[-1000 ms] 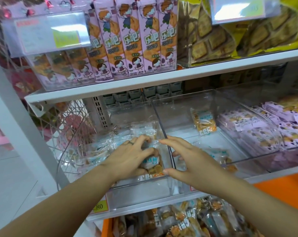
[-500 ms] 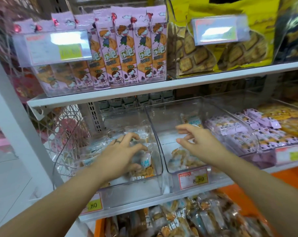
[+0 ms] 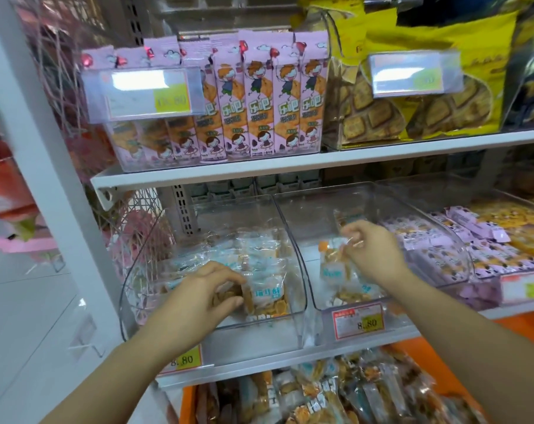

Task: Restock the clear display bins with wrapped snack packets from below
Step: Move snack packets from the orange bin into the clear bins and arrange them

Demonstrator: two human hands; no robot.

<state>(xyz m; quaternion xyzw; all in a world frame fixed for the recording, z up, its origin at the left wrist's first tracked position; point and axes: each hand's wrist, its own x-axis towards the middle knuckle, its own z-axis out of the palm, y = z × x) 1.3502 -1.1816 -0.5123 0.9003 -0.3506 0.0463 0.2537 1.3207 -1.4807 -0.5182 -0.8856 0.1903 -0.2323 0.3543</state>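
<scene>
A person's left hand (image 3: pixel 204 293) and right hand (image 3: pixel 372 252), both bare, with forearms uncovered right down to the lower edge of view.

Upper shelf (image 3: pixel 259 170) has a row of pink cartoon snack boxes (image 3: pixel 259 96) standing upright on the left, with yellow biscuit bags (image 3: pixel 443 35) to their right. Each has a price tag in front (image 3: pixel 143 93) (image 3: pixel 412 73). On the far left, some pink wire mesh (image 3: pixel 137 221) sits behind the white upright post (image 3: pixel 39 154).
</scene>
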